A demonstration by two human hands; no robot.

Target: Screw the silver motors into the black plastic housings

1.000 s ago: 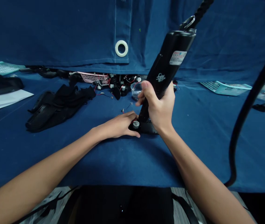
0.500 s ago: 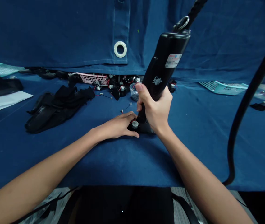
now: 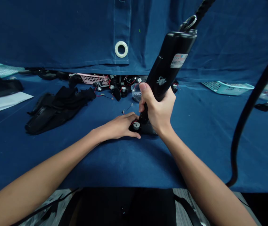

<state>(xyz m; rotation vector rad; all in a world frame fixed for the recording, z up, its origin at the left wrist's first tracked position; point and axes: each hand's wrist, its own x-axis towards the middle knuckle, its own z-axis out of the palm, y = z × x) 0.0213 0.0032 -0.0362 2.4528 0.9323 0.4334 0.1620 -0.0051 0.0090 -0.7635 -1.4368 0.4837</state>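
Observation:
My right hand [image 3: 159, 110] is wrapped round a black corded power tool [image 3: 169, 62], which tilts up to the right. Its lower end meets a black plastic part [image 3: 148, 128] lying on the blue cloth; the exact contact is hidden. My left hand [image 3: 122, 127] grips the left end of that black part, thumb at the near side and fingers at the far side. Between thumb and fingers a small round silver motor [image 3: 136, 125] sits on the part.
Black pouches [image 3: 58, 108] and white paper [image 3: 6, 102] lie left. Behind are a pink basket [image 3: 93, 79], wired motors [image 3: 123, 89] and a clear cup of screws [image 3: 136, 94]. A teal basket [image 3: 228, 88] stands right, near the hanging black cable [image 3: 236, 141].
The upper end of the power tool has tilted slightly to the right with my right hand. Its cable has shifted a little. My left hand has hardly moved.

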